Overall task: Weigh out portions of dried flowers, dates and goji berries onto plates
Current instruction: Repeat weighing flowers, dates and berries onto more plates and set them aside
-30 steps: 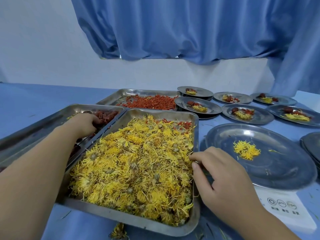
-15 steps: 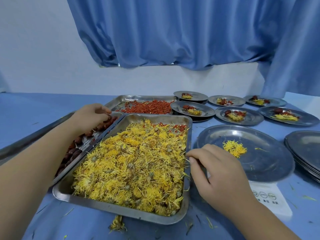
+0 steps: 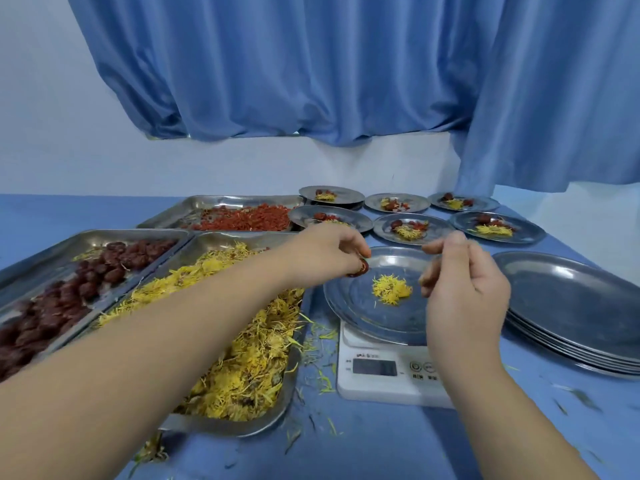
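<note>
left hand: pinches a date over the left rim of the plate, frame centre | right hand: fingers curled above plate's right side, contents cannot be told | plate: on scale, dried flowers piled mid-plate | flower tray: lower centre, on worktop

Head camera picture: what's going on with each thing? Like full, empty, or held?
plate on scale, holds only a small flower heap
left hand, holds a date over that plate's rim
right hand, fingers curled above plate, contents unclear
scale, display unreadable
flower tray, nearly full
date tray, partly filled
goji tray, partly filled
six back plates, each portioned
plate stack, top plate empty
</note>
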`<state>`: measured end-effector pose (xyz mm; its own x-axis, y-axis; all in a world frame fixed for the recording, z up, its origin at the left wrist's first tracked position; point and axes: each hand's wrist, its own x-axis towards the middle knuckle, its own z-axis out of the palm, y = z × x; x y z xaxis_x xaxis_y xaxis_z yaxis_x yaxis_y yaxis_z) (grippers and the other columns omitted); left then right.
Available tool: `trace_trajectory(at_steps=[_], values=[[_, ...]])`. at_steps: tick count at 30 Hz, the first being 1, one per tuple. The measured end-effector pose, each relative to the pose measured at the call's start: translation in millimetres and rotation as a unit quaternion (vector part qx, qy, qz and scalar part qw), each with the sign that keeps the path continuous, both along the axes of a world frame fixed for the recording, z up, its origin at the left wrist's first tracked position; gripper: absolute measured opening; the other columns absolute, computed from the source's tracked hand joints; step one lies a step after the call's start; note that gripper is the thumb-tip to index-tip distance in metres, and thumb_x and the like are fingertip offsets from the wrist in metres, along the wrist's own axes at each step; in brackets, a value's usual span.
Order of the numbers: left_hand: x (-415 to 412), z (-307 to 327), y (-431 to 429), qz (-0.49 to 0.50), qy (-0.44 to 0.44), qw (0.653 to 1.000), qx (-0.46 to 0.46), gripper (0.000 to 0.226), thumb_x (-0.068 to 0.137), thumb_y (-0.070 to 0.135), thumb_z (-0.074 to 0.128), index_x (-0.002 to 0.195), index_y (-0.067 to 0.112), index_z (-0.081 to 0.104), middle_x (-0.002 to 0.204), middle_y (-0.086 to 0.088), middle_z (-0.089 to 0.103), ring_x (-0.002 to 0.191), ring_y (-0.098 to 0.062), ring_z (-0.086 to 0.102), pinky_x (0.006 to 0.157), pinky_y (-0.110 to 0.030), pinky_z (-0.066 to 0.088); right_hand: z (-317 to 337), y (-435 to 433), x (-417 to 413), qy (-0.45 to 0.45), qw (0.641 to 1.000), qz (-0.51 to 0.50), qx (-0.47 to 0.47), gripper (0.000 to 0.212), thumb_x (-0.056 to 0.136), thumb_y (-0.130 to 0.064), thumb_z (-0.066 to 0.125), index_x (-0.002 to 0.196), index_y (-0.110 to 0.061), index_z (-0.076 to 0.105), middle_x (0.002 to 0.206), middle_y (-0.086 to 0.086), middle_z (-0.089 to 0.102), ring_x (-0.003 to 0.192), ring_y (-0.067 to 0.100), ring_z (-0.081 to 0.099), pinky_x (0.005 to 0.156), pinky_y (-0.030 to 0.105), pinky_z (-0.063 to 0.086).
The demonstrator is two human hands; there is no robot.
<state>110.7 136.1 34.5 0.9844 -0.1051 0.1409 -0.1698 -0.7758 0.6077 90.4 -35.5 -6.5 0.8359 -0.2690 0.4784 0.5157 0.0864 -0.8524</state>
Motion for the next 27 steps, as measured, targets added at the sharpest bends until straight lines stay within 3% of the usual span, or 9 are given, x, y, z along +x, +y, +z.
trace_trajectory(at_steps=[2, 7, 11, 17, 22, 27], values=[[11, -5, -12, 0.008, -0.009, 1.0, 0.024, 0.018, 0.087, 0.02, 0.066, 0.104, 0.023, 0.069, 0.094, 0.011, 0.068, 0.079, 0.004, 0.062, 0.059, -0.003, 0.043, 1, -4, 3, 0.013, 1.0, 0.003, 0.028, 0.036, 0.099, -0.035, 0.043, 0.071, -0.019, 0.06, 0.052, -0.005, 0.048, 0.052, 0.009, 0.047, 0.048, 0.022, 0.04], [29, -6, -16, 0.02, 0.045, 0.994, 0.102, 0.017, 0.086, 0.03, 0.067, 0.102, 0.023, 0.067, 0.094, 0.007, 0.066, 0.087, -0.011, 0.062, 0.071, -0.024, 0.049, 2, -7, 4, 0.027, 0.998, 0.021, 0.06, 0.038, 0.099, -0.034, 0.044, 0.067, -0.022, 0.06, 0.052, -0.002, 0.047, 0.049, 0.008, 0.043, 0.043, 0.018, 0.037], [37, 4, -7, 0.028, 0.007, 0.993, 0.113, 0.016, 0.087, 0.038, 0.065, 0.095, 0.026, 0.071, 0.091, 0.014, 0.065, 0.083, 0.0, 0.058, 0.066, -0.018, 0.044, 10, -1, 13, 0.046, 0.995, 0.07, 0.053, 0.039, 0.098, -0.033, 0.046, 0.064, -0.022, 0.061, 0.05, -0.002, 0.046, 0.05, 0.012, 0.043, 0.044, 0.023, 0.037], [49, 19, 23, 0.069, -0.024, 0.993, 0.094, 0.011, 0.09, 0.031, 0.058, 0.089, 0.029, 0.069, 0.073, 0.018, 0.062, 0.062, 0.008, 0.058, 0.049, -0.011, 0.038, 45, 2, 56, 0.056, 0.977, 0.156, -0.132, 0.028, 0.094, -0.031, 0.052, 0.071, -0.018, 0.065, 0.053, 0.0, 0.053, 0.049, 0.013, 0.046, 0.049, 0.029, 0.04], [64, 29, 66, 0.142, -0.039, 0.985, 0.091, 0.013, 0.093, 0.026, 0.056, 0.089, 0.026, 0.069, 0.08, 0.012, 0.066, 0.073, -0.006, 0.058, 0.056, -0.022, 0.041, 61, 9, 95, 0.073, 0.944, 0.184, -0.265, 0.017, 0.089, -0.028, 0.056, 0.076, -0.023, 0.066, 0.056, -0.009, 0.064, 0.046, 0.004, 0.055, 0.049, 0.024, 0.046], [85, 37, 117, 0.224, -0.084, 0.964, 0.117, 0.022, 0.094, 0.034, 0.053, 0.096, 0.019, 0.07, 0.096, 0.003, 0.067, 0.09, -0.017, 0.058, 0.071, -0.029, 0.041, 63, 16, 126, 0.078, 0.924, 0.189, -0.323, 0.015, 0.086, -0.032, 0.058, 0.076, -0.024, 0.067, 0.065, -0.009, 0.069, 0.049, 0.004, 0.059, 0.063, 0.038, 0.056]])
